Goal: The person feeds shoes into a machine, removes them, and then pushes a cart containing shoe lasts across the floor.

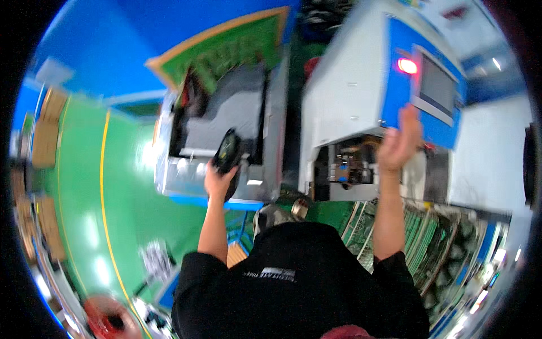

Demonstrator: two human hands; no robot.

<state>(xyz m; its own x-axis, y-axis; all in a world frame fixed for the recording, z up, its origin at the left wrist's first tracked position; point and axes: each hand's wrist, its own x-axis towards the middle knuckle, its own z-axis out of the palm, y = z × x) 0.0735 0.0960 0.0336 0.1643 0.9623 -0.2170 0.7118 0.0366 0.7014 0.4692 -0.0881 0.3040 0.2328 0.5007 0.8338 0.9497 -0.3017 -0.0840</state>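
1. Left grip (220,179) wraps a dark shoe-like piece (227,151) over the grey table (274,130)
2. Right grip (401,141) looks empty, spread loosely by the blue panel (398,90)
3. I'd fear a slack hold dropping the piece, or a careless reach knocking the panel

Fisheye head view, facing downward, close above the black shirt (307,291).

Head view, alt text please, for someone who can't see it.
A person's left hand grips a black object at a grey workbench; the open right hand is near a blue-and-white machine, below its glowing red light.
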